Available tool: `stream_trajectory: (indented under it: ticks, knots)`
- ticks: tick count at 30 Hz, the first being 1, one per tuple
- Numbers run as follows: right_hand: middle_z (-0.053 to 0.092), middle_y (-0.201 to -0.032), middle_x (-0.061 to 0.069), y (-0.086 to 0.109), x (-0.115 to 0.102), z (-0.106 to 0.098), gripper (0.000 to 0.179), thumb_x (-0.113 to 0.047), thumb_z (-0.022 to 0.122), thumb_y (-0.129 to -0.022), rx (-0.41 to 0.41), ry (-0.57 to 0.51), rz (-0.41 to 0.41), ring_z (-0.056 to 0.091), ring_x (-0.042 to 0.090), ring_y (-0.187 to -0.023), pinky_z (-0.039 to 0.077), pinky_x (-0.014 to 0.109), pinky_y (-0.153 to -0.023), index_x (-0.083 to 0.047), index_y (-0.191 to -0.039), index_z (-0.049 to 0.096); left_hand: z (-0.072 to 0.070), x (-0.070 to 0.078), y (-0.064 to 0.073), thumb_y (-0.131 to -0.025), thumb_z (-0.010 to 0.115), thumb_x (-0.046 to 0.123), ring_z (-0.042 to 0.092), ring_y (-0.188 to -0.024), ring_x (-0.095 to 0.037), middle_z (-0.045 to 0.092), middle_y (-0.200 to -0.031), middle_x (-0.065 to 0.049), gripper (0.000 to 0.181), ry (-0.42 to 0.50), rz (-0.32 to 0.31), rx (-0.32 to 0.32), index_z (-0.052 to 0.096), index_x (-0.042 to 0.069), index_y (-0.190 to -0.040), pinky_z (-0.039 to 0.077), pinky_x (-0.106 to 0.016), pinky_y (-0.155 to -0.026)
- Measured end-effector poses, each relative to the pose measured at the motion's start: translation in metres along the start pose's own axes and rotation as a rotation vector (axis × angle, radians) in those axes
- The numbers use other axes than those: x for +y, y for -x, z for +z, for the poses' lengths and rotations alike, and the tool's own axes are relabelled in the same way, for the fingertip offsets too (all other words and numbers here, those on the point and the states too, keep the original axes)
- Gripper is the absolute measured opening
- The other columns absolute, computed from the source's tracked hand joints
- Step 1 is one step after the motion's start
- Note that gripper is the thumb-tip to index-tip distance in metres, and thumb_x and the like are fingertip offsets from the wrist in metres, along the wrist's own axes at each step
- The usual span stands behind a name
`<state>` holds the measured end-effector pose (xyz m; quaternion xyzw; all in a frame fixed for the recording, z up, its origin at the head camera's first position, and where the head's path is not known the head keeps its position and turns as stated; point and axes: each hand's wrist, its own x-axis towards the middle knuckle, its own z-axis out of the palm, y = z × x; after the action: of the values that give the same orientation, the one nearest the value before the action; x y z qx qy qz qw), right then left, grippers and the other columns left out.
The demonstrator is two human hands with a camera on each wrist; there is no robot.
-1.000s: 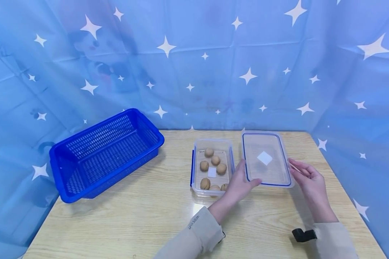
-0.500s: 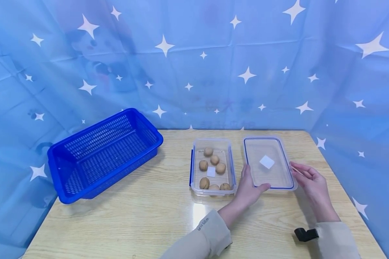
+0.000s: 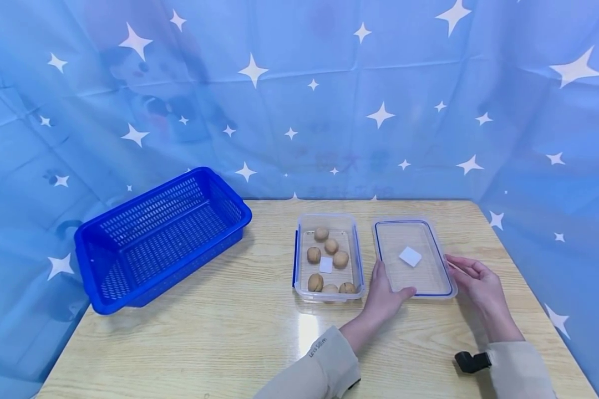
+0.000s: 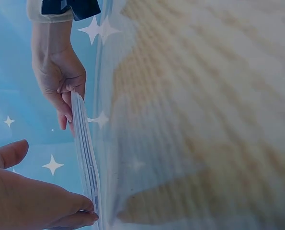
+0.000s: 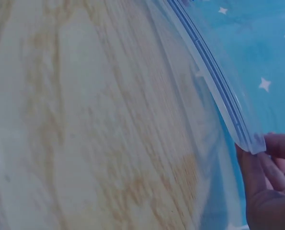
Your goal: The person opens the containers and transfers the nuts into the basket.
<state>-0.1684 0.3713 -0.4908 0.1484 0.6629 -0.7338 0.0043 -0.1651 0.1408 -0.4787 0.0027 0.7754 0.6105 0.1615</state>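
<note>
A clear rectangular lid (image 3: 411,277) with a blue seal and a white square patch lies flat in the head view, just right of a clear food container. Several walnuts (image 3: 340,259) rest inside that container (image 3: 328,296). At the lid's left near corner, my left hand (image 3: 383,296) touches the edge with fairly straight fingers; its thumb stands apart from the lid in the left wrist view. My right hand (image 3: 481,288) pinches the lid's right edge between thumb and fingers, as the right wrist view shows.
A large blue perforated basket (image 3: 167,244) stands at the left of the wooden table (image 3: 204,338). Behind the table hangs a blue curtain (image 3: 299,100) with white stars. The container has a blue clip (image 3: 295,259) on its left side.
The lid has shifted toward me and looks lower over the table, with my right hand still on its edge. My left hand has moved slightly right, away from the container.
</note>
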Motion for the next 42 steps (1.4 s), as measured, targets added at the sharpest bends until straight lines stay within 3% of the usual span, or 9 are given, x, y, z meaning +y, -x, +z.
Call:
stream_trajectory:
  ticks: [8,14,17,20,24,27,33,38,42]
  knots:
    - [0.072,-0.095,-0.029,0.001,0.002,0.001,0.024,-0.015,0.070,-0.094,0.015,0.083,0.025,0.067,-0.012,-0.088,0.052,0.005,-0.076,-0.024,-0.115,0.070,0.002,-0.002,0.000,-0.087,0.076,0.026,0.026,-0.152,-0.034,0.021,-0.166,-0.014,0.091,0.007,-0.003,0.000,0.023,0.001,-0.156,0.026,-0.045,-0.124]
    - [0.074,-0.091,-0.023,0.001,0.003,0.001,0.021,-0.008,0.069,-0.093,0.004,0.004,0.036,0.068,-0.010,-0.087,0.054,0.007,-0.075,-0.026,-0.104,0.074,0.004,-0.001,0.001,-0.086,0.077,0.025,0.026,-0.152,-0.032,0.022,-0.166,-0.013,0.091,-0.005,0.002,0.003,0.024,0.001,-0.156,0.026,-0.043,-0.124]
    - [0.073,-0.092,-0.023,0.002,0.002,0.002,0.020,-0.011,0.070,-0.093,0.008,0.001,0.041,0.067,-0.010,-0.087,0.054,0.007,-0.076,-0.027,-0.105,0.072,0.003,0.000,0.001,-0.086,0.077,0.025,0.027,-0.152,-0.031,0.022,-0.165,-0.012,0.090,-0.016,0.010,0.006,0.025,0.002,-0.156,0.027,-0.043,-0.124]
    - [0.071,-0.092,-0.026,0.003,0.000,0.005,0.020,-0.016,0.069,-0.094,0.042,0.070,0.040,0.066,-0.011,-0.086,0.053,0.007,-0.075,-0.026,-0.111,0.067,0.002,0.001,0.003,-0.087,0.077,0.025,0.028,-0.151,-0.032,0.022,-0.165,-0.010,0.087,-0.025,0.025,0.000,0.028,0.005,-0.155,0.030,-0.044,-0.123]
    - [0.064,-0.091,-0.033,0.004,-0.005,0.011,0.023,-0.022,0.066,-0.097,0.103,0.256,-0.015,0.060,-0.017,-0.085,0.052,0.005,-0.074,-0.021,-0.119,0.061,-0.001,0.005,0.005,-0.087,0.077,0.026,0.029,-0.151,-0.033,0.021,-0.166,-0.007,0.082,-0.009,0.045,-0.021,0.033,0.010,-0.154,0.032,-0.046,-0.121]
    - [0.057,-0.092,-0.037,0.005,-0.009,0.018,0.025,-0.023,0.064,-0.098,0.143,0.390,-0.081,0.054,-0.022,-0.087,0.049,0.002,-0.075,-0.018,-0.122,0.059,-0.005,0.009,0.007,-0.088,0.076,0.028,0.030,-0.150,-0.033,0.021,-0.166,-0.005,0.079,-0.001,0.060,-0.037,0.035,0.012,-0.153,0.034,-0.048,-0.120]
    - [0.055,-0.108,-0.031,0.004,-0.018,0.035,0.040,-0.030,0.063,-0.099,0.174,0.519,-0.143,0.050,-0.023,-0.097,0.045,-0.002,-0.080,-0.012,-0.134,0.056,-0.020,0.017,0.006,-0.091,0.072,0.034,0.032,-0.150,-0.029,0.027,-0.165,-0.001,0.072,0.000,0.101,-0.063,0.039,0.018,-0.152,0.034,-0.049,-0.120]
    - [0.052,-0.104,-0.036,0.005,-0.023,0.048,0.042,-0.030,0.063,-0.098,0.149,0.501,-0.186,0.051,-0.025,-0.094,0.044,-0.002,-0.081,-0.008,-0.133,0.056,-0.034,0.022,0.006,-0.092,0.071,0.029,0.035,-0.148,-0.025,0.038,-0.160,0.000,0.064,0.037,0.162,-0.082,0.044,0.021,-0.149,0.034,-0.045,-0.120]
    - [0.051,-0.100,-0.040,0.007,-0.025,0.059,0.040,-0.025,0.064,-0.098,0.103,0.452,-0.226,0.052,-0.025,-0.095,0.044,-0.003,-0.082,-0.005,-0.131,0.056,-0.048,0.026,0.005,-0.092,0.071,0.028,0.039,-0.146,-0.023,0.044,-0.156,0.001,0.059,0.064,0.149,-0.084,0.047,0.026,-0.147,0.036,-0.045,-0.118]
